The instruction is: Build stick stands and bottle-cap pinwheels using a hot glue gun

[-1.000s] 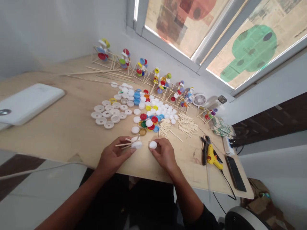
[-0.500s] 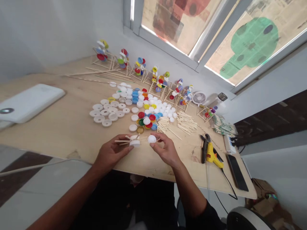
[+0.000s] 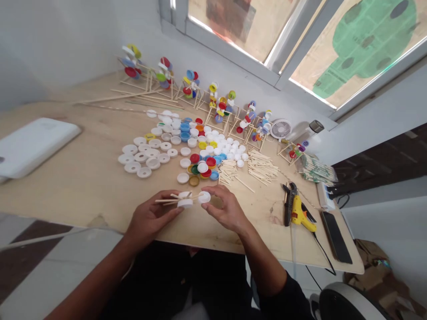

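Note:
My left hand (image 3: pixel 150 218) is closed on a hub of white bottle caps (image 3: pixel 185 203) with several thin wooden sticks (image 3: pixel 164 201) poking out of it. Between the thumb and fingers of my right hand (image 3: pixel 227 209) is a single white bottle cap (image 3: pixel 204 197), tilted. That cap sits against the end of a stick on the right side of the hub; whether it is fixed there I cannot tell. Both hands are just above the front part of the wooden table (image 3: pixel 110 200). Beyond them lie loose caps, among them a gold-coloured cap (image 3: pixel 194 180).
White caps with holes (image 3: pixel 144 172) lie left of centre, short sticks (image 3: pixel 262 169) right of it. Small stick-and-cap wheels on frames (image 3: pixel 190 84) line the back. A yellow glue gun (image 3: pixel 300 214), a phone (image 3: pixel 336 237), a small fan (image 3: pixel 280 129) and a white power bank (image 3: pixel 36 144) are around.
My right hand has moved left with the white cap, which now meets a stick end on the hub. The view has shifted slightly.

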`<state>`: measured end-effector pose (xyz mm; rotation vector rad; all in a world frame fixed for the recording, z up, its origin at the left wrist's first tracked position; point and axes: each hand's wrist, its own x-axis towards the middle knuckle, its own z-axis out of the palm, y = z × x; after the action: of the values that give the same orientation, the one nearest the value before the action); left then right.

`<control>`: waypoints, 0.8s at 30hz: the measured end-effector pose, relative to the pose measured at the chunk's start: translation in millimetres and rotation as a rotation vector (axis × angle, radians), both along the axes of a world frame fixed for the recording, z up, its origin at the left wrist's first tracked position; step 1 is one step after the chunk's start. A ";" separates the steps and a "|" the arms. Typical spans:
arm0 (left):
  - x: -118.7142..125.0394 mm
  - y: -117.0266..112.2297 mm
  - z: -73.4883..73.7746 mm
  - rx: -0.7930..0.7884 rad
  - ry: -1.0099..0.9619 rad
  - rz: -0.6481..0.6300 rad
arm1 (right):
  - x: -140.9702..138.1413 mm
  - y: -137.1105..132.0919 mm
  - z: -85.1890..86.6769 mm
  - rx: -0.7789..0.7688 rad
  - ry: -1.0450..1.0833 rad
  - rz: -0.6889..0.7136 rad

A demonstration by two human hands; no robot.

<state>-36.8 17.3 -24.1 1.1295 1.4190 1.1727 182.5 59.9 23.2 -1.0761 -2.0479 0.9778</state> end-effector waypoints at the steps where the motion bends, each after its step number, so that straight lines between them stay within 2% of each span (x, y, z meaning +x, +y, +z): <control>1: -0.9 0.1 -1.5 -0.006 0.005 -0.005 | 0.0 -0.1 -0.7 -0.005 -0.003 0.001; 7: -2.9 -0.4 -6.8 0.001 0.046 -0.007 | 0.3 -0.2 -2.2 -0.020 -0.034 0.000; 18: 1.2 2.8 1.3 -0.030 0.012 0.035 | 4.1 -2.3 -4.8 -0.050 0.039 0.010; 21: 3.8 2.5 5.7 -0.071 -0.060 0.084 | 15.2 -8.1 -10.5 -0.100 0.109 -0.049; 24: 5.3 3.3 11.0 -0.113 -0.130 0.102 | 27.8 -18.0 -17.4 -0.161 0.158 -0.176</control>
<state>-31.6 20.6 -13.1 0.8954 1.4375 1.1991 210.3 42.0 5.8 -1.1997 -1.7403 1.1139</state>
